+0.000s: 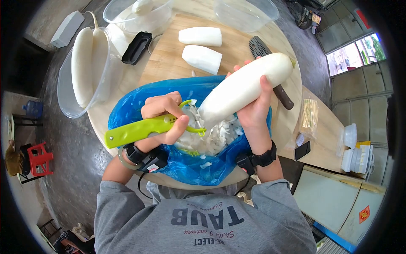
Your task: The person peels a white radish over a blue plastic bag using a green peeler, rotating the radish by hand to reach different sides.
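Note:
My left hand (165, 116) is closed around a lime-green peeler (137, 131), whose curved head is beside the lower end of a white radish. That radish (247, 89) is held slanted in my right hand (256, 103), thumb on the near side and fingertips showing behind it. Beneath both hands a blue plastic bag (139, 99) lies spread open, with a heap of white peelings (218, 137) inside. Two cut white radish pieces, an upper one (200, 36) and a lower one (203, 59), rest on the wooden cutting board (163, 59).
A knife (283, 97) lies partly behind the radish at the board's right. Whole radishes (82, 67) fill a clear tub (67, 99) at left. More clear tubs, one (114, 12) and another (245, 19), stand at the back. A black tray (136, 48) sits left of the board.

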`<state>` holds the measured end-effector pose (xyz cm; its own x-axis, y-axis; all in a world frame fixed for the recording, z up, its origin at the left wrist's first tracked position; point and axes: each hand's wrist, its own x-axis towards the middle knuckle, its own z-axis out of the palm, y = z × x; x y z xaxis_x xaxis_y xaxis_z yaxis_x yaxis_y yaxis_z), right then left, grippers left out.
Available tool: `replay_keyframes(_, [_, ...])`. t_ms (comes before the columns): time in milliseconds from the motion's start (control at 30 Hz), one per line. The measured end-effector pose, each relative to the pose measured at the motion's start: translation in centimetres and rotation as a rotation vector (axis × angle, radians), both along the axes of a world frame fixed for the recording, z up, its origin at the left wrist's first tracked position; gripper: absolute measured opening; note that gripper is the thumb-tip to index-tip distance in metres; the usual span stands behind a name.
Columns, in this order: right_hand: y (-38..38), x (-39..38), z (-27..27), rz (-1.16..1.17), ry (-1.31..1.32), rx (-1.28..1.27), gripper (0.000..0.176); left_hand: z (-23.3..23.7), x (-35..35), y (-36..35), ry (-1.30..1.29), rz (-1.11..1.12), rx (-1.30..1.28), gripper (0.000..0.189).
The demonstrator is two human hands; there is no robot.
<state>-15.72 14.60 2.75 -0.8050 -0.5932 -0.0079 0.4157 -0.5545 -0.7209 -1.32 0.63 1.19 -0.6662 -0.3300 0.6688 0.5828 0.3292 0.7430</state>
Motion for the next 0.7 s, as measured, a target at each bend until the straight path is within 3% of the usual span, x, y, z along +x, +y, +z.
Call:
replay_keyframes(167, [0.0,0.3,0.6,0.097,-0.046,-0.073,0.063,0.3,-0.1,0.1,-0.017,0.091,-0.008,0.014])
replay_keyframes(333, [-0.1,0.4,-0.7,0.102,0.018,0.043,0.060,0.7,0.0,0.4,-0.045,0.063,0.012,0.013])
replay_keyframes(567, [-0.6,1.2,-0.6,0.049,0.097,0.094,0.060,1.4,-0.2,0.6,-0.262,0.147,-0.146,0.017])
replay_keyframes(700, [-0.3,-0.2,-0.9,0.070,-0.016,0.038,0.061,-0.8,0.2,-0.5,-0.054,0.095,0.033,0.016])
